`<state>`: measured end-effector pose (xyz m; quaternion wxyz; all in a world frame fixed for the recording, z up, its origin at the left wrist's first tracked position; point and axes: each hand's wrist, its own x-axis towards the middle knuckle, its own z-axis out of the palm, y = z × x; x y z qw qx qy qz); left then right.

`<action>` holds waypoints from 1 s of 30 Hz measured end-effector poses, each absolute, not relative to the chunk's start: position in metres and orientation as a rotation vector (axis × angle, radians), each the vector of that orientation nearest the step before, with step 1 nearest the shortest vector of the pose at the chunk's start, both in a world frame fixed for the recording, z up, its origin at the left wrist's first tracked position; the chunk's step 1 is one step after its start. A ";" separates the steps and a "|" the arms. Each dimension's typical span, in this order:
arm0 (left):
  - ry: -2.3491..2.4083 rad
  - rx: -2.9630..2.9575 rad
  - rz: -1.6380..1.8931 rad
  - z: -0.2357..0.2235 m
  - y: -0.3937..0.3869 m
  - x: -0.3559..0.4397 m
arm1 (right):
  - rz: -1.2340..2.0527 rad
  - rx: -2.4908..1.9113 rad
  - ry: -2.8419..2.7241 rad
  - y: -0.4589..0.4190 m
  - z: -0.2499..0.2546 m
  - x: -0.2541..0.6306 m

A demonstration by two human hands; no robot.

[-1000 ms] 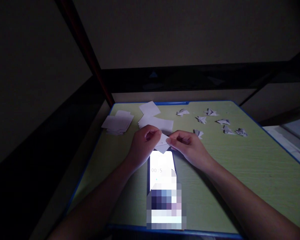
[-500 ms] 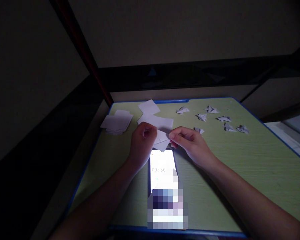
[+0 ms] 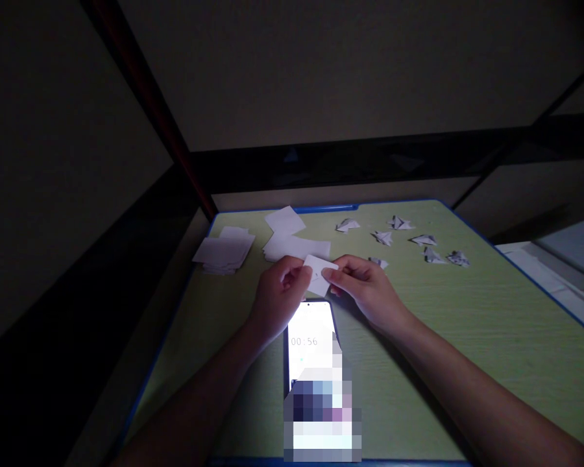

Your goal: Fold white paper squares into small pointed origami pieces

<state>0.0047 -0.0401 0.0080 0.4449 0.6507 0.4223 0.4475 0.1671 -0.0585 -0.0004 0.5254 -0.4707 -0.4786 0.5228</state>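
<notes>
Between my hands is a small folded sheet of white paper (image 3: 317,283), held in the air just past the top end of a phone. My left hand (image 3: 281,295) pinches its left side, thumb on top. From the right, my right hand (image 3: 367,285) grips the other side with thumb and fingers. A crease line and a small dark mark show on the paper's face. Below it, the lit phone (image 3: 311,324) lies on the table, its screen reading 00:56 and its lower part blurred out.
The green table (image 3: 467,344) has a blue rim. A stack of white paper (image 3: 226,250) lies at the back left, with more loose sheets (image 3: 299,248) beside it. Several small folded paper figures (image 3: 423,240) are spread across the back right. A dark wall stands behind.
My thumbs have shifted inward onto the paper, and its shape now looks more compact and square. The whole view has tilted slightly, so the table appears lower.
</notes>
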 end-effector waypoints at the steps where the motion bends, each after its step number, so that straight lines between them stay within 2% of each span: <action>1: 1.057 1.635 1.093 0.008 -0.040 0.005 | 1.248 -1.118 -1.136 -0.059 -0.001 0.167; 10: 1.042 1.519 0.967 0.009 -0.042 0.005 | 1.189 -1.125 -1.168 -0.056 -0.006 0.169; 30: 1.083 1.568 1.060 0.014 -0.038 0.004 | 1.241 -1.104 -1.146 -0.060 0.006 0.165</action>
